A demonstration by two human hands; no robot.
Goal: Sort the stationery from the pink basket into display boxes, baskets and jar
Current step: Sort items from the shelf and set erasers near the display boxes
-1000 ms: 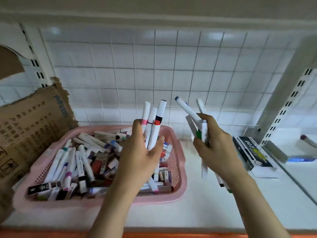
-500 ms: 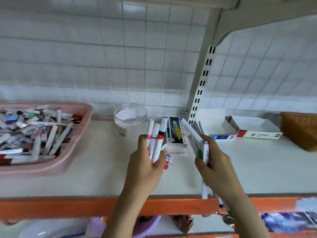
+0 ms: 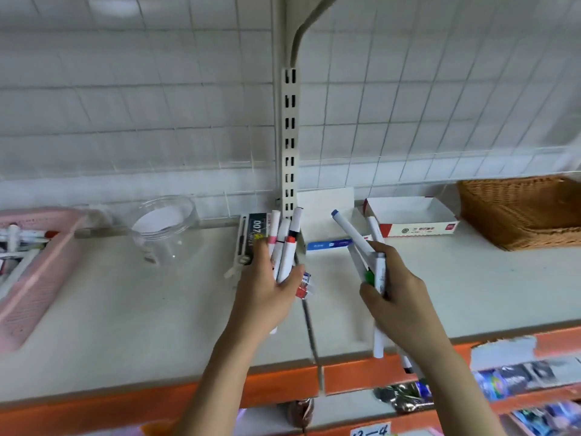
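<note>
Two bundles of white-barrelled markers are carried over the pale shelf (image 3: 132, 309). The left hand (image 3: 267, 297) is closed around the left bundle (image 3: 284, 247), capped pink, red and black; the right hand (image 3: 396, 294) is closed around the right bundle (image 3: 361, 243), with blue and green caps showing.

Each bundle should be kept clamped mid-barrel, caps upward, and lowered into one container only. The black-printed display box (image 3: 251, 237) stands just behind the left grip. The white-and-red open display box (image 3: 412, 215) lies beyond the right grip, near the rear edge. The clear plastic jar (image 3: 163, 228) and pink plastic basket (image 3: 34, 278) lie toward the left end, the woven wicker basket (image 3: 528, 212) at the right end.
</note>
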